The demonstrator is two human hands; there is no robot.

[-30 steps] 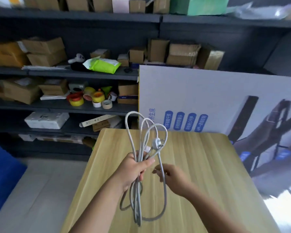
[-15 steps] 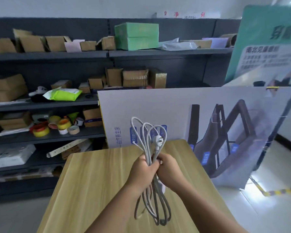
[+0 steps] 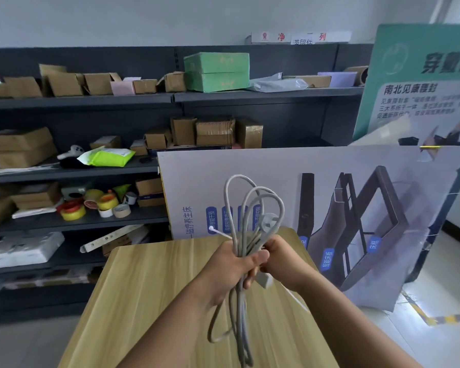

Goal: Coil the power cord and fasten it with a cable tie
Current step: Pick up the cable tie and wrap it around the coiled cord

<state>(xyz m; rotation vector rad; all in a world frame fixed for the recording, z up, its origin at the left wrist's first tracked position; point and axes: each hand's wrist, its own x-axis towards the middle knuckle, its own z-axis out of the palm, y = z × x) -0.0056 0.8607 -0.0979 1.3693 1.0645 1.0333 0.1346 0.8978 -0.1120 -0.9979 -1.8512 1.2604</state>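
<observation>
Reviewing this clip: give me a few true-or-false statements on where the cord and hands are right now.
1. The left hand grips the bundled power cord around its middle. True.
2. The cord lies flat on the wooden table. False: it is held up above the table.
3. The plug sits among the upper loops, above the hands. True.
4. The right hand rests on a shelf. False: it is at the bundle, right beside the left hand.
5. One end of a thin white cable tie pokes out to the left of the bundle. True.
</observation>
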